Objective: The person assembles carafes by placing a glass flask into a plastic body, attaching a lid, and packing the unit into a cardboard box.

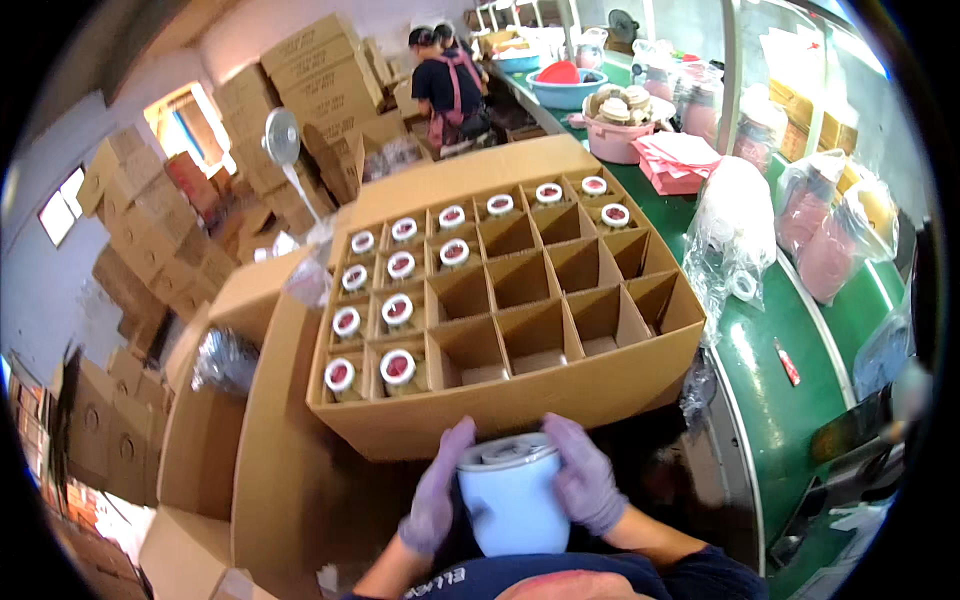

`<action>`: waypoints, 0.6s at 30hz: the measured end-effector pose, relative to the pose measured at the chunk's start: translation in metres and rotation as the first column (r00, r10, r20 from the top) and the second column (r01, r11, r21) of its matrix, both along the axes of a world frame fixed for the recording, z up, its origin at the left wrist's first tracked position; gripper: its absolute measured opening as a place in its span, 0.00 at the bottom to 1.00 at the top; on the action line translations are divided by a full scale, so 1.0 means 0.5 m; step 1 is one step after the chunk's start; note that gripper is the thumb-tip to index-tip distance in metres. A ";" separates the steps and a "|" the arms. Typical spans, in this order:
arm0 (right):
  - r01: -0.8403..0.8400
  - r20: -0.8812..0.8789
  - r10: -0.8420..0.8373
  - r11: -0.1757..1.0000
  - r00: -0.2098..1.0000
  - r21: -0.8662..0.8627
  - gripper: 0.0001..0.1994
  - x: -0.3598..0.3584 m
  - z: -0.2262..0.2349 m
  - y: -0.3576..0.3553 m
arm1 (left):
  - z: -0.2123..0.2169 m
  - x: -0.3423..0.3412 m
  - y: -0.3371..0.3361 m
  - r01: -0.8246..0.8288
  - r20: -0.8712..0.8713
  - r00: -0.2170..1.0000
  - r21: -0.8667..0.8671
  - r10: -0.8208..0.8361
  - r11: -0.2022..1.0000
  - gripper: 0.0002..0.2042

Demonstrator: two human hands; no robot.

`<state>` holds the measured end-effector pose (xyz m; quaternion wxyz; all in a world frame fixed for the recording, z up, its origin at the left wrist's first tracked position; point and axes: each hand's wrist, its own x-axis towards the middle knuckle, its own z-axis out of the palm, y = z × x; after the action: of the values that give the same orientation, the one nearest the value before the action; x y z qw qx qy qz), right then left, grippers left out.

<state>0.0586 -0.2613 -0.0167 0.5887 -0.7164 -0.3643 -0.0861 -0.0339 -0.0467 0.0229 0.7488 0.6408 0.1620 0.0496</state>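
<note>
Just in front of my body, a light blue rounded container (515,505) with a greyish top stands upright between my two hands. My left hand (436,492), in a thin purple glove, presses against its left side. On the right side my right hand (588,478), gloved alike, has its fingers round the upper wall. Directly beyond them is a large open cardboard box (510,405) split by cardboard dividers into cells. Glass jars with white-rimmed, dark red lids (398,368) fill the two left columns, the far row and a few other cells.
An open carton (200,450) with a plastic-wrapped bundle (226,360) lies to the left. Along the right runs a green workbench (745,400) with bagged pink containers (820,225), a pink basin (612,140) and pink sheets (678,160). A white fan (282,135), stacked cartons (320,80) and co-workers (450,85) are farther back.
</note>
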 end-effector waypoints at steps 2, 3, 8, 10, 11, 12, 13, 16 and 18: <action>0.012 0.041 0.000 0.957 0.999 -0.291 0.25 0.066 -0.107 -0.035 | 0.076 -0.005 -0.046 -0.099 -0.107 0.992 -0.300 0.070 0.949 0.22; 0.108 -0.016 -0.121 0.933 0.993 -0.343 0.25 0.052 -0.098 -0.044 | 0.104 0.020 -0.053 -0.107 -0.120 0.990 -0.342 0.070 0.933 0.22; 0.057 0.019 -0.055 0.980 0.998 -0.190 0.23 0.047 -0.136 -0.016 | 0.052 0.027 -0.006 -0.014 0.332 0.932 0.437 -0.146 0.899 0.24; 0.142 -0.054 -0.156 0.969 0.986 -0.203 0.20 0.046 -0.097 -0.019 | 0.121 0.030 -0.084 -0.303 -0.060 0.952 -0.095 0.299 0.948 0.23; 0.067 0.029 -0.069 0.997 0.997 0.047 0.18 0.017 -0.018 0.001 | 0.059 0.026 -0.044 -0.177 0.117 0.979 0.066 0.169 0.982 0.23; 0.036 -0.014 -0.035 0.997 0.999 0.073 0.18 0.009 0.005 0.008 | -0.001 0.020 -0.002 -0.059 0.208 0.978 0.337 -0.013 0.940 0.24; 0.013 -0.066 -0.005 0.993 0.998 0.115 0.17 -0.006 0.007 0.018 | -0.039 -0.003 0.028 0.042 0.231 0.947 0.601 -0.223 0.798 0.24; 0.123 -0.086 -0.143 0.971 0.986 -0.206 0.19 0.053 -0.138 -0.037 | 0.111 0.009 -0.047 0.026 -0.125 0.991 -0.128 -0.042 0.991 0.29; -0.022 0.001 0.022 0.999 1.000 0.039 0.19 0.028 0.008 0.001 | 0.007 0.031 -0.009 -0.067 0.107 0.992 -0.024 0.069 0.997 0.28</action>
<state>0.0729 -0.2610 -0.0129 0.6034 -0.7008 -0.3705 -0.0873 -0.0185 -0.0513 0.0265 0.7608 0.6236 0.1435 0.1081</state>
